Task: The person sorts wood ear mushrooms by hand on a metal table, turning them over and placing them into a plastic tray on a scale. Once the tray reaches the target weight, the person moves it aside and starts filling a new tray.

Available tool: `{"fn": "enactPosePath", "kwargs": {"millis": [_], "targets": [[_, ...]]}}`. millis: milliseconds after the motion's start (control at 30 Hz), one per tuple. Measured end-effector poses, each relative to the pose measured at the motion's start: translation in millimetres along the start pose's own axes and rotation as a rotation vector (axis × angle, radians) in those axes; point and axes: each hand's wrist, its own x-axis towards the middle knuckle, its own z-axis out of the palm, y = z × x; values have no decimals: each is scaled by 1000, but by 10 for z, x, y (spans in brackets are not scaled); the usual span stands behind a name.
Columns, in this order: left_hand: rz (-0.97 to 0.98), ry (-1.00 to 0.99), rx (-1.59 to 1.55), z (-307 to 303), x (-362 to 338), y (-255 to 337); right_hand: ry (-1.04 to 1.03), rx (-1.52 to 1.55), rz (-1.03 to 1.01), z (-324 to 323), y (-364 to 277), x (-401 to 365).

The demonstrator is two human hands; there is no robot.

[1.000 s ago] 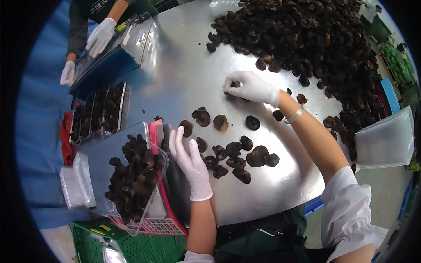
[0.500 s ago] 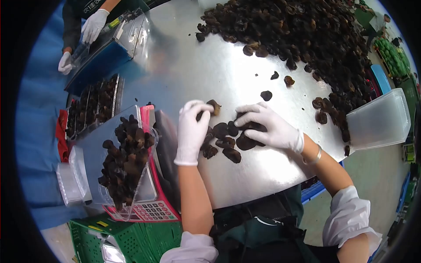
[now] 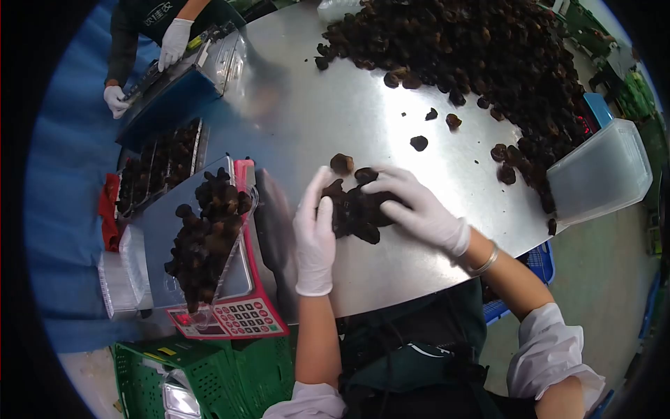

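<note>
A small heap of dark wood ear mushrooms [image 3: 356, 209] lies on the metal table between my two gloved hands. My left hand [image 3: 315, 241] stands at the heap's left side, fingers stretched up and thumb apart, its inner side against the mushrooms. From the right, my right hand [image 3: 422, 209] curls over the heap, with mushrooms between its thumb and fingers; the fingertips are partly blurred. One lighter brown mushroom [image 3: 342, 164] sits just beyond the heap, untouched.
A pink scale [image 3: 255, 307] bearing a clear tray of mushrooms [image 3: 209, 237] stands left. A large mushroom pile [image 3: 453, 49] covers the far right, near a translucent bin [image 3: 600, 174]. Across the table, a co-worker's gloved hand [image 3: 174, 45] rests on a machine [image 3: 178, 87].
My hands have drawn closer, pushing the scattered mushrooms into a tighter heap. My left hand has turned more upright, away from the lighter brown mushroom. The view has shifted slightly.
</note>
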Motion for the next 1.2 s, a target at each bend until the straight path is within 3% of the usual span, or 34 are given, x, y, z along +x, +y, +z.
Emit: {"fn": "enactPosePath", "kwargs": {"millis": [67,100,167,200,267,300,367,400,467,567,633,700,767,800,833,967,1033,1133,1200], "targets": [[-39,0,-79,-197,-40,47,-35,171,114,-262,50,-2],[-34,-57,67,-335,-63,24,-66,81,235,-399,30,-15],[-23,-176,481,-452,-130,58,-174,-216,252,-538,24,-15],[-23,-172,483,-453,-143,107,-177,-216,247,-519,-44,2],[-208,-431,739,-385,-131,214,-396,-470,328,-416,-205,77],[-277,-485,705,-343,-94,189,-346,-503,295,-301,-214,110],[-245,-427,663,-213,-76,202,-375,-554,308,-94,-293,233],[-240,-420,665,-161,-30,178,-326,-463,264,0,-252,297],[-322,-417,373,-82,82,81,-235,-288,160,177,-140,400],[-216,-282,269,-67,109,-77,-204,-113,177,301,-9,499],[-247,-237,168,-112,68,118,-164,-25,100,297,-46,452],[-199,-210,49,-169,-7,250,-166,195,156,226,-299,427],[-99,-118,60,-235,-35,453,-178,155,164,145,-605,496],[-125,-72,108,-290,-39,610,-207,276,211,108,-805,570],[-69,-30,181,-392,-48,776,-253,220,206,65,-1001,673],[127,134,410,-999,-1,1179,-302,200,-170,324,-1342,1209],[26,198,469,-1322,-17,1281,-361,122,-289,565,-1487,1490],[-162,180,664,-1780,-144,1247,-481,21,-303,820,-1582,1819],[-272,90,791,-2010,-270,1218,-614,-373,-205,927,-1640,1933]]}}
